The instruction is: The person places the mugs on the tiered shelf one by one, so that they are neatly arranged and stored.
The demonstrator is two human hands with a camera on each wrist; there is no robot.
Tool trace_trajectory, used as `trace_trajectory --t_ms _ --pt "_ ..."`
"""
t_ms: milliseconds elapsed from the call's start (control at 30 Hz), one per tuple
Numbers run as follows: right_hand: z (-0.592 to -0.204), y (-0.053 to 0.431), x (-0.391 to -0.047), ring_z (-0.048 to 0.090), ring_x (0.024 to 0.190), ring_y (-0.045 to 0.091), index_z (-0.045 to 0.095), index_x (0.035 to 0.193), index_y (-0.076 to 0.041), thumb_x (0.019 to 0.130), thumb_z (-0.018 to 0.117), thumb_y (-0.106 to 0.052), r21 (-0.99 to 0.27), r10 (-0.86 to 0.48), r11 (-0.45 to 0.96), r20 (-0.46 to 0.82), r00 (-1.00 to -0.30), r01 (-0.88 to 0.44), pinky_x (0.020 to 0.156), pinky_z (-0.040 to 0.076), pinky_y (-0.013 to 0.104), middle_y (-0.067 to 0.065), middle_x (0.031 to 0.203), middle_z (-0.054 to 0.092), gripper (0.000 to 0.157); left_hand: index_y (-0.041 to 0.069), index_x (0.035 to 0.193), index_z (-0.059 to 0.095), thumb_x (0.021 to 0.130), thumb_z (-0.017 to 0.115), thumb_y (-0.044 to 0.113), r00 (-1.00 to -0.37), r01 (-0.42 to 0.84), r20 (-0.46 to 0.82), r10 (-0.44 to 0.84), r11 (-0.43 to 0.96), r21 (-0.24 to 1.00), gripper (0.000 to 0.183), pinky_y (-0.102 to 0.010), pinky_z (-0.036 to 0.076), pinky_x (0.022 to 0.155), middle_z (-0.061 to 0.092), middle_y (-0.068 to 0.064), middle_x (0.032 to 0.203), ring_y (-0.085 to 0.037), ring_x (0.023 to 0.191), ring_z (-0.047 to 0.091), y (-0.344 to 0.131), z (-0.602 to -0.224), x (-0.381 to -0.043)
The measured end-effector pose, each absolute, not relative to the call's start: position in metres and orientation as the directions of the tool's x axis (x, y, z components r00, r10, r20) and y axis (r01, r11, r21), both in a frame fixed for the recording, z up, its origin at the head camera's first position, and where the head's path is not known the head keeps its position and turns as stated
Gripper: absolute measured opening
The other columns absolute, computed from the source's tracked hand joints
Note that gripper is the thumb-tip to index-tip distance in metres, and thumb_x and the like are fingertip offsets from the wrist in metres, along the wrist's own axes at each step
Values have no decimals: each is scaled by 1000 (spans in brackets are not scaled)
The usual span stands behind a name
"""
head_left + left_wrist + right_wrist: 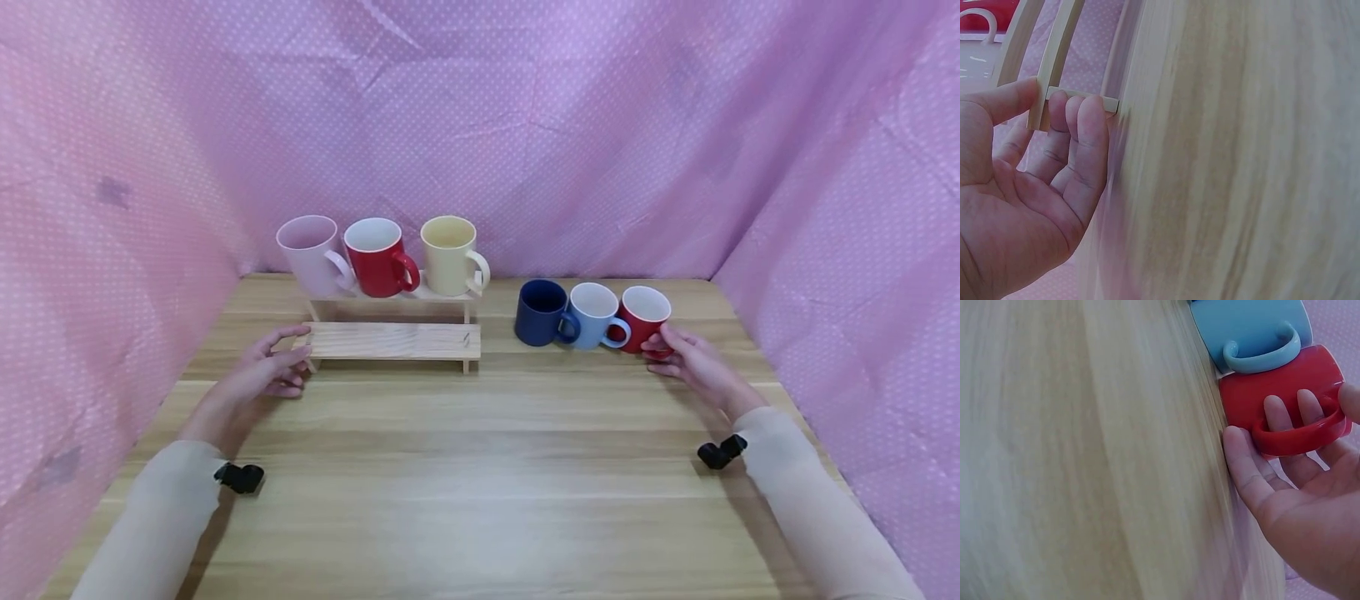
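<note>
A two-step wooden rack point(393, 342) stands left of centre, and my left hand point(261, 371) grips the left end of its lower step. In the left wrist view, fingertips point(1091, 119) lie against the rack's leg below that step. My right hand point(693, 367) holds a red mug point(643, 315) with a white inside, upright at the right end of a row of mugs. Seen from the right wrist, two fingers point(1277, 412) pass through the handle and the thumb is near the rim. A light blue mug point(592, 312) stands right beside this red one.
On the rack's upper step stand a pink mug point(311, 262), another red mug point(372, 268) and a cream mug point(447, 265), handles to the right. A dark blue mug point(536, 321) starts the table row. Pink dotted cloth point(480, 125) surrounds the wooden table point(480, 467) behind and at both sides.
</note>
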State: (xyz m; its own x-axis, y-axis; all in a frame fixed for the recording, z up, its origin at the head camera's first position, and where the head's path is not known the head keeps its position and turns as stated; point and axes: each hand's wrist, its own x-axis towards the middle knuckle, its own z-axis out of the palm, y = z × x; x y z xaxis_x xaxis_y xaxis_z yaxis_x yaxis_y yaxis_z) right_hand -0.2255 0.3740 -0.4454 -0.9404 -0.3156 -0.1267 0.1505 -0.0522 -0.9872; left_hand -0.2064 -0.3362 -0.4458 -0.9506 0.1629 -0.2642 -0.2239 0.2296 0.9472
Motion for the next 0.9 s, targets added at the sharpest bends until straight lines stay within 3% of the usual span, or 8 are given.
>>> trace_trajectory --t_ms 333,600,900 --pt "-451 372 -225 65 111 18 64 115 5 111 42 -28 -990 -335 -82 -81 -939 115 97 56 36 7 113 69 39 21 155 34 104 61 29 -949 -229 -269 166 225 947 58 -39 64 69 66 -4 92 -15 73 66 -339 -445 -208" --pt "-454 367 -223 67 107 19 58 115 17 110 45 -27 -992 -281 -105 -36 -959 68 99 54 35 10 109 70 46 21 155 33 104 61 30 -948 -233 -272 165 225 946 59 -38 63 69 65 -3 93 -15 73 65 -339 -444 -205" --pt "-451 363 -220 68 104 18 65 114 8 108 49 -27 -993 -217 -98 -45 -975 67 96 55 32 9 110 69 39 23 154 34 104 60 29 -947 -236 -275 167 220 947 56 -37 63 68 64 -3 93 -14 72 65 -339 -446 -207"
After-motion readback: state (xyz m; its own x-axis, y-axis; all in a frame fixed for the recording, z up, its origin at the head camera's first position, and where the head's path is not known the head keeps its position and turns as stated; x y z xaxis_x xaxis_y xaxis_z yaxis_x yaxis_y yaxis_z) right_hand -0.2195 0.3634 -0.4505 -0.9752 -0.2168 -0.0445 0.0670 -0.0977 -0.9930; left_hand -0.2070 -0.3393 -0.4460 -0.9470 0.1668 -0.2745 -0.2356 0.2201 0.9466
